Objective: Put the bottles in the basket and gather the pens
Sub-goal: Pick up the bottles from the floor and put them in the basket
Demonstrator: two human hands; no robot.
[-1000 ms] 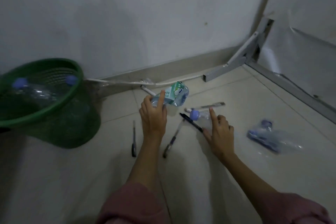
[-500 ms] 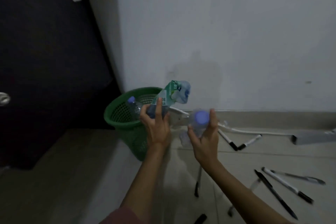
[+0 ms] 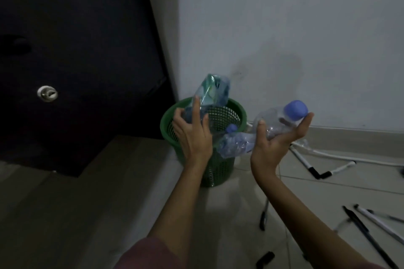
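Note:
A green mesh basket stands on the floor against the white wall. My left hand grips a crushed bottle with a green label, held upright over the basket's near rim. My right hand holds a clear bottle with a blue cap, just right of the basket at rim height. Another crumpled bottle with a blue cap lies across the basket's opening between my hands. Several pens lie scattered on the tiles at the lower right.
A dark door with a round lock fills the left. A white cable runs along the skirting. Two markers lie near the wall. A pen lies beside my right forearm, and a dark cap sits at the bottom.
Both hands have lifted a bottle each off the floor and carried them left to the basket. My view has swung left from the pens toward the door.

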